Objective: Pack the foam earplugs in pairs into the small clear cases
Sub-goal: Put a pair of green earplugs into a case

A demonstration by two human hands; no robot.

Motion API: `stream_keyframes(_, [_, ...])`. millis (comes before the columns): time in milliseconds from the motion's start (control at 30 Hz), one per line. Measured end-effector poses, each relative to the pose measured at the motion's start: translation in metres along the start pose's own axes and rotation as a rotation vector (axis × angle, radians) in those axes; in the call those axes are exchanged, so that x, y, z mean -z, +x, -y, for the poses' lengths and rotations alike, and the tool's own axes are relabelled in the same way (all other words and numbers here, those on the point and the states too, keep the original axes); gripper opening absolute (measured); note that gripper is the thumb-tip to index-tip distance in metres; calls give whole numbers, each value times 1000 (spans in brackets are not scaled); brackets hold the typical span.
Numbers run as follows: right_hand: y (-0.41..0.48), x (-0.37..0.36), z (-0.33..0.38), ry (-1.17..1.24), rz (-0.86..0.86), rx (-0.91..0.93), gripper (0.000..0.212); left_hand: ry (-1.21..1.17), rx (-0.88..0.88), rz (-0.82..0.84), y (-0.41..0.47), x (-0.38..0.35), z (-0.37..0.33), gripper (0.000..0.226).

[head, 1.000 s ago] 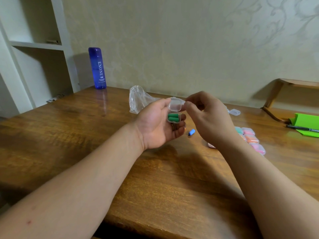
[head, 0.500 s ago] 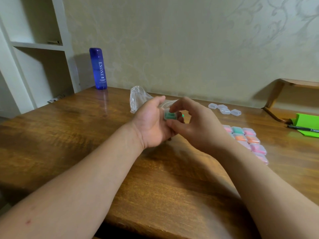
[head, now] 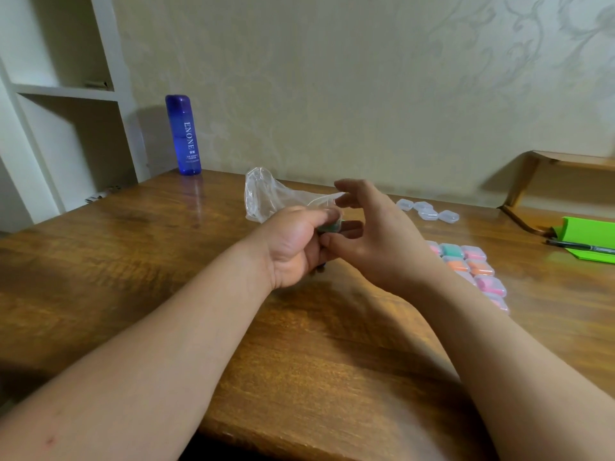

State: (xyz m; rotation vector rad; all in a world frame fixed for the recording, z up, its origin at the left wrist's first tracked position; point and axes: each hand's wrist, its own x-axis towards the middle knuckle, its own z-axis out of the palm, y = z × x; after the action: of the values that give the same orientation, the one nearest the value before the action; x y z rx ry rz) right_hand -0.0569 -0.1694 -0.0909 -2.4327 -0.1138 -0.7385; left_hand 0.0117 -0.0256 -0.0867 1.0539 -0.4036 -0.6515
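Note:
My left hand [head: 293, 244] grips a small clear case [head: 330, 226] with green foam earplugs inside; its thumb lies over the top of the case, and most of the case is hidden. My right hand [head: 379, 234] is just right of it, fingers lifted and spread loosely, with the thumb tip near the underside of the case. Several filled cases [head: 466, 261] with pink, orange and teal earplugs lie in rows on the table to the right, partly behind my right forearm. Several empty clear cases [head: 429, 212] sit farther back.
A crumpled clear plastic bag [head: 266, 197] lies just behind my hands. A blue bottle [head: 183, 134] stands at the back left by a white shelf unit [head: 66, 94]. A green holder [head: 587, 234] with a pen [head: 582, 247] is at the right edge. The wooden table [head: 166, 247] runs to the wall.
The case's lid stood open a second ago; my right hand pressed it down. Now the right fingers have lifted off and my left thumb covers the case.

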Motion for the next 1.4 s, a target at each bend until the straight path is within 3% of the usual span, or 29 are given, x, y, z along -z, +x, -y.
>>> stream_keyframes(167, [0, -2, -1, -37, -18, 7, 67, 23, -26, -1, 0, -1, 0, 30])
stream_keyframes(400, [1, 7, 0, -104, -10, 22, 36, 115, -18, 51, 0, -1, 3, 27])
stream_keyframes(633, [-9, 57, -18, -210, 25, -77, 40, 83, -18, 6, -1, -5, 0, 40])
stream_keyframes(833, [-66, 105, -57, -201, 19, -254, 25, 88, -75, -25, -4, -7, -2, 43])
stream_keyframes(1033, [-72, 113, -63, -168, 160, -303, 28, 103, -104, -57, 0, -3, -2, 44])
stream_keyframes(1400, [-72, 118, -58, -345, 371, -343, 29, 175, -90, -72, 2, 1, 0, 36])
